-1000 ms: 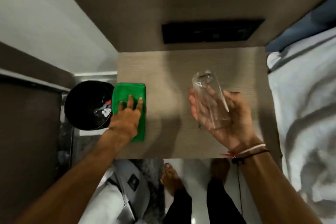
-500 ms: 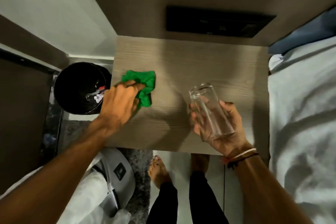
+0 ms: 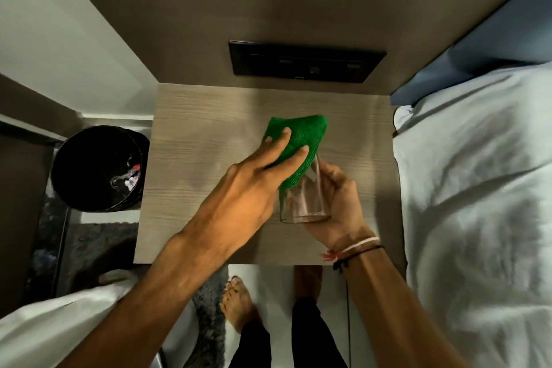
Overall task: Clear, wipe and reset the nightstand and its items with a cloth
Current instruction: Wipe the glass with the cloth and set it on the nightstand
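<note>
A light wooden nightstand (image 3: 191,158) fills the middle of the view. Above it, my right hand (image 3: 337,203) holds a clear drinking glass (image 3: 304,203) tilted with its base toward me. My left hand (image 3: 254,188) grips a green cloth (image 3: 301,134) and presses it over the mouth and upper side of the glass. The cloth hides the rim of the glass.
A black bin (image 3: 95,167) with some rubbish stands on the floor left of the nightstand. A bed with white sheets (image 3: 478,203) lies on the right. A dark switch panel (image 3: 304,63) is set in the wall behind. My bare feet (image 3: 239,305) stand in front.
My left hand lifted the green cloth from the nightstand's left side and carried it right onto the glass. The right hand tipped the glass closer to the middle.
</note>
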Available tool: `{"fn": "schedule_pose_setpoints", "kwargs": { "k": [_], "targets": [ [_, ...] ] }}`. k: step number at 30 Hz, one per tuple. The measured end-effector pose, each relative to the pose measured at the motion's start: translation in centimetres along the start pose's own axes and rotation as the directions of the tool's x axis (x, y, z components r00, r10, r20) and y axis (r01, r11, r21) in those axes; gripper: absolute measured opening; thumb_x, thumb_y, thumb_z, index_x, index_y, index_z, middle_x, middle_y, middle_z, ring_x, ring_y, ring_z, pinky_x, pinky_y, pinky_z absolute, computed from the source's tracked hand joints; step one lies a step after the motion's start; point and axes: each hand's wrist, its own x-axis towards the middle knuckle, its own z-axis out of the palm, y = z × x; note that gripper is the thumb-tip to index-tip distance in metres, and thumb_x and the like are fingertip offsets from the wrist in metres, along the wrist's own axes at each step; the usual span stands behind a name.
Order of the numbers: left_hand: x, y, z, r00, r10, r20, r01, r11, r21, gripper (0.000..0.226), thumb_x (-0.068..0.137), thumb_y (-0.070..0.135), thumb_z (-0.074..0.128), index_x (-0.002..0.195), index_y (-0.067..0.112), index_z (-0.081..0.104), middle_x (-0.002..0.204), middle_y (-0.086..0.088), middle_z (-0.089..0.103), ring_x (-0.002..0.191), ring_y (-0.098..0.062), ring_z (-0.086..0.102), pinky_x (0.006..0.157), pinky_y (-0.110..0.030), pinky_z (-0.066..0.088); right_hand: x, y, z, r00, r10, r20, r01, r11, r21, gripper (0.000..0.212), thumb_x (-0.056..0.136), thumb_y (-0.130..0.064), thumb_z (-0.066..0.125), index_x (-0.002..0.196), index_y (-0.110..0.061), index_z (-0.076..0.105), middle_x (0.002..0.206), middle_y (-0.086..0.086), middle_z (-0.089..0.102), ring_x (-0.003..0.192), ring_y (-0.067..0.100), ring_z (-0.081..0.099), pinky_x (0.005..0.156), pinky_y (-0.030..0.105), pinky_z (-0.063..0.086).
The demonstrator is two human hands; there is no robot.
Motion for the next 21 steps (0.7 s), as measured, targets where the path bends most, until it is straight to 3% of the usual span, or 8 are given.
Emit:
{"fn": "schedule_pose_setpoints", "kwargs": {
  "k": [2,4,6,8,10,12,16,21],
  "targets": [
    [-0.7,-0.2,-0.2,0.999,0.033,0.028,-0.032,0.999,-0.035,0.071,0.09,-0.009,0.052,0.149,0.026,0.035,0.164,-0.002,0.019,0.146,-0.017,0.031,0.119,-0.03,0.033,0.4,-0.2,-0.3,1.0,-0.008,0.0,0.008,1.0,0.007,0.044,0.1,-0.036,0.04,0.122,-0.011,0.069,0.107,0.008,0.075,0.092,0.021,0.071,0.079,0.034,0.058],
    [-1.9,-0.3,-0.7,0.992,0.067,0.105,-0.059,0.995,-0.083,0.068,0.088,-0.01,0.053,0.145,0.026,0.043,0.161,0.0,0.027,0.143,-0.012,0.037,0.114,-0.011,0.026,0.6,-0.4,-0.6,1.0,0.012,-0.016,-0.012,1.0,-0.016,0.054,0.102,-0.039,0.037,0.142,-0.005,0.051,0.115,0.012,0.07,0.099,0.023,0.069,0.082,0.035,0.057],
    [-3.1,-0.5,-1.4,0.983,0.084,0.165,-0.062,0.989,-0.135,0.068,0.085,-0.012,0.055,0.14,0.027,0.05,0.157,0.001,0.035,0.129,0.002,0.051,0.09,0.012,0.028,0.6,-0.5,-0.7,1.0,-0.003,0.0,0.003,0.999,-0.032,0.056,0.1,-0.039,0.041,0.142,-0.002,0.05,0.116,0.015,0.07,0.097,0.023,0.072,0.077,0.034,0.06],
    [-3.3,-1.2,-2.5,0.994,0.046,0.099,-0.03,0.987,-0.159,0.066,0.082,-0.013,0.057,0.136,0.026,0.056,0.154,-0.001,0.042,0.098,0.023,0.058,0.069,0.011,0.039,0.5,-0.1,-0.5,0.999,-0.03,0.03,0.031,0.999,-0.022,0.05,0.09,-0.042,0.058,0.125,-0.007,0.065,0.114,0.014,0.07,0.096,0.022,0.073,0.071,0.032,0.064],
    [-2.3,-1.7,-2.8,0.999,-0.018,-0.051,0.011,0.99,-0.141,0.063,0.083,-0.009,0.055,0.136,0.026,0.056,0.153,-0.002,0.043,0.103,0.01,0.064,0.082,-0.011,0.056,0.2,1.0,0.0,0.999,-0.046,0.013,0.046,0.999,-0.012,0.059,0.064,-0.047,0.085,0.111,-0.013,0.071,0.113,0.009,0.068,0.096,0.018,0.068,0.075,0.03,0.063],
    [-0.3,-1.0,-2.3,0.992,-0.07,-0.106,0.058,0.992,-0.11,0.063,0.085,-0.007,0.054,0.138,0.026,0.053,0.156,-0.002,0.04,0.135,-0.014,0.05,0.11,-0.029,0.044,0.2,1.9,0.9,0.997,-0.065,0.036,0.064,0.998,0.029,0.07,0.07,-0.052,0.083,0.124,-0.011,0.066,0.127,0.011,0.062,0.107,0.02,0.063,0.096,0.035,0.053],
    [0.9,0.2,-0.6,0.998,-0.054,0.026,0.055,0.998,-0.043,0.064,0.088,-0.007,0.052,0.14,0.031,0.051,0.16,0.005,0.031,0.147,-0.011,0.03,0.121,-0.017,0.019,0.9,2.0,2.1,0.996,-0.088,0.021,0.086,0.993,0.076,0.067,0.1,-0.056,0.039,0.147,-0.009,0.047,0.148,0.018,0.048,0.131,0.03,0.048,0.111,0.042,0.038],
    [-2.5,-1.1,-2.8,0.976,0.078,0.203,-0.043,0.984,-0.172,0.064,0.085,-0.006,0.05,0.134,0.035,0.056,0.155,0.012,0.037,0.141,0.001,0.035,0.103,0.006,0.023,2.4,1.1,0.7,0.996,0.005,-0.089,-0.002,0.999,0.043,0.053,0.096,-0.039,0.029,0.129,-0.007,0.054,0.117,0.019,0.06,0.112,0.034,0.056,0.106,0.043,0.041]
  ]
}}
